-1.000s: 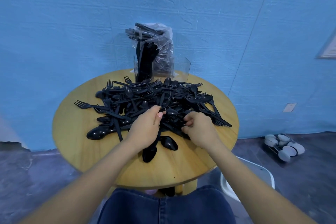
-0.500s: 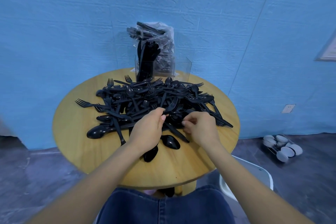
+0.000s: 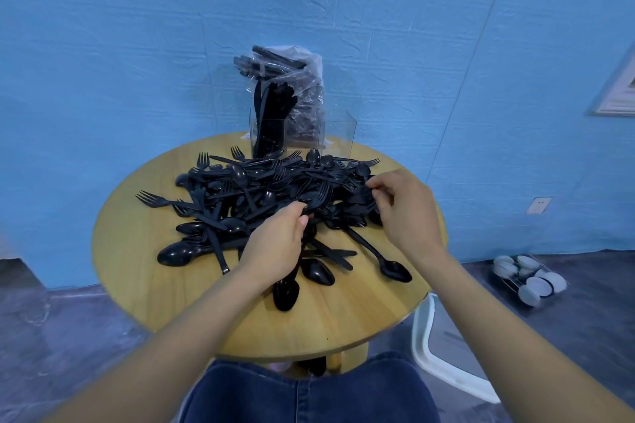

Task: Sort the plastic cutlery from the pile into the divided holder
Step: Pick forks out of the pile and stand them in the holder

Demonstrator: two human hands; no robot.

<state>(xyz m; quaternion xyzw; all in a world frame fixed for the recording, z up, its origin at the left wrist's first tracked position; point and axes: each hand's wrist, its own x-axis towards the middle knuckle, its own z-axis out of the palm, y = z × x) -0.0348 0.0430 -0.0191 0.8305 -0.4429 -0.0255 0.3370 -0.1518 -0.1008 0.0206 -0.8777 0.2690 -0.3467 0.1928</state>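
My left hand (image 3: 275, 247) is curled around a bunch of black cutlery handles near the middle of the round wooden tabletop (image 3: 144, 285); a fork (image 3: 318, 197) sticks up out of my grip, tines pointing toward the far edge, and spoon bowls (image 3: 285, 292) poke out below my palm toward the near edge. My right hand (image 3: 405, 213) is raised over the right side of the pile (image 3: 261, 185), fingers bent and thumb close to the fingertips. I cannot tell whether it is pinching a piece or only touching the heap.

The pile of black plastic forks, spoons and knives spreads across the middle and far half of the tabletop. One spoon (image 3: 381, 256) lies apart, toward the right edge. The divided holder (image 3: 302, 134), clear-walled, stands at the far edge against the blue wall; its left compartment holds upright black pieces, and a clear plastic bag (image 3: 295, 79) of more cutlery sits in the middle one. The right compartment looks see-through.
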